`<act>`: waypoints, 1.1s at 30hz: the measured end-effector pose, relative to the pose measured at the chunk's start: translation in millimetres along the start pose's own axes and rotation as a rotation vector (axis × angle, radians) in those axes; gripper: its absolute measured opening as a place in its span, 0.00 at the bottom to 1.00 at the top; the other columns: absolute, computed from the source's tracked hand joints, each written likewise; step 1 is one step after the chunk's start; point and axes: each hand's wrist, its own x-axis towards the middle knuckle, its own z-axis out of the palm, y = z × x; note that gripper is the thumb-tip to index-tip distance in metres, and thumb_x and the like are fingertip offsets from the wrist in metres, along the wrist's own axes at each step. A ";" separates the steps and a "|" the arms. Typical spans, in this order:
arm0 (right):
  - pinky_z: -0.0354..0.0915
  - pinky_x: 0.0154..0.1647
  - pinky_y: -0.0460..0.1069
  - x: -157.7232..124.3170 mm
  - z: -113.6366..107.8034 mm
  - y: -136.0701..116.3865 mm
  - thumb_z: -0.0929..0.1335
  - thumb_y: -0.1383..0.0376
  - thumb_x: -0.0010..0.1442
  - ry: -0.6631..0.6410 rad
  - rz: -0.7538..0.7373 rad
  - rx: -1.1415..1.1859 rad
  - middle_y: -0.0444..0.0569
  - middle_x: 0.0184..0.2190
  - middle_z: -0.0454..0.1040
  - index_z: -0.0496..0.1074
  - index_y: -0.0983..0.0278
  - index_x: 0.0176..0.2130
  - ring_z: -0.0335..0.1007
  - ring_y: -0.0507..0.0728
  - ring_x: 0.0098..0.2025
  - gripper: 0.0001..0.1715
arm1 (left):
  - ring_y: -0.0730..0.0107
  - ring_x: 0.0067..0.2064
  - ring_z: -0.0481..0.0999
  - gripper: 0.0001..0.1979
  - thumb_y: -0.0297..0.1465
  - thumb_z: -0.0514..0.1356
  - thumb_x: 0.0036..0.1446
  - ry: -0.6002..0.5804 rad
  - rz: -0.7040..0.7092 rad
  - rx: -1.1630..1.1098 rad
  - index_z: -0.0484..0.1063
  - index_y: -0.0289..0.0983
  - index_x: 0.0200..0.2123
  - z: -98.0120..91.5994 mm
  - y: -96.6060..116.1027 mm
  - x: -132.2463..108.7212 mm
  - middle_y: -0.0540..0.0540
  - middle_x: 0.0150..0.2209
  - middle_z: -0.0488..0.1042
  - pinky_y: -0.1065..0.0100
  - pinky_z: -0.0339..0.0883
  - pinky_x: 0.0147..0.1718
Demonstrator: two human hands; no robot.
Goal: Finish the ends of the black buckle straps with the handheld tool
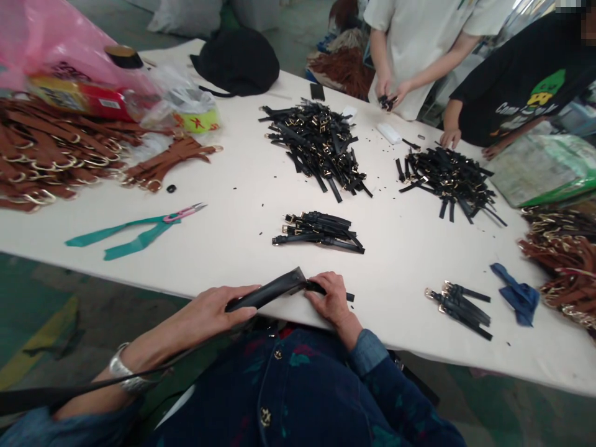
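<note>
My left hand is closed around a broad, black, smooth piece with a flat end; its exact kind I cannot make out. My right hand is closed on a short black strap, which meets the flat end of the broad piece at the table's front edge. Part of the strap is hidden by my fingers. Just beyond lies a small stack of black buckle straps with gold buckles. More buckle straps lie to the right of my right hand.
Big heaps of black straps lie farther back. Teal-handled snips, brown straps and a black cap are left. A blue cloth lies right. Two people stand across the white table, one's hands holding black pieces.
</note>
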 end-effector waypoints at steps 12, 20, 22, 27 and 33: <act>0.61 0.47 0.56 1.9 -3.4 2.1 0.68 0.66 0.56 -0.061 0.036 0.106 0.49 0.36 0.72 0.72 0.62 0.38 0.66 0.60 0.42 0.07 | 0.59 0.45 0.80 0.28 0.49 0.54 0.61 -0.020 0.021 0.039 0.67 0.47 0.61 0.8 8.8 -9.6 0.52 0.50 0.80 0.69 0.68 0.45; 0.65 0.44 0.55 2.1 -5.2 18.9 0.70 0.63 0.55 -0.084 -0.009 0.200 0.49 0.34 0.72 0.71 0.61 0.37 0.67 0.59 0.40 0.07 | 0.54 0.42 0.81 0.27 0.45 0.53 0.61 0.059 -0.021 0.276 0.65 0.47 0.62 13.4 36.0 1.7 0.46 0.48 0.81 0.62 0.68 0.42; 0.66 0.45 0.55 1.9 -5.4 19.4 0.70 0.62 0.56 -0.083 -0.013 0.219 0.50 0.35 0.73 0.72 0.61 0.38 0.68 0.59 0.41 0.08 | 0.55 0.43 0.81 0.27 0.46 0.53 0.62 0.049 -0.025 0.265 0.65 0.48 0.63 12.0 34.0 -0.2 0.47 0.49 0.80 0.63 0.69 0.42; 0.65 0.49 0.57 2.1 -4.1 18.9 0.71 0.61 0.57 -0.069 -0.027 0.233 0.51 0.38 0.76 0.73 0.60 0.41 0.68 0.60 0.44 0.10 | 0.52 0.47 0.80 0.29 0.50 0.51 0.62 0.009 -0.058 0.296 0.63 0.48 0.63 3.0 22.1 -9.2 0.47 0.50 0.80 0.62 0.69 0.43; 0.65 0.45 0.55 3.6 -6.8 14.4 0.69 0.62 0.58 -0.077 -0.017 0.184 0.50 0.35 0.73 0.72 0.61 0.38 0.67 0.59 0.41 0.07 | 0.51 0.50 0.78 0.30 0.50 0.52 0.62 0.050 -0.033 0.233 0.64 0.45 0.64 12.6 27.8 0.4 0.44 0.53 0.78 0.60 0.68 0.50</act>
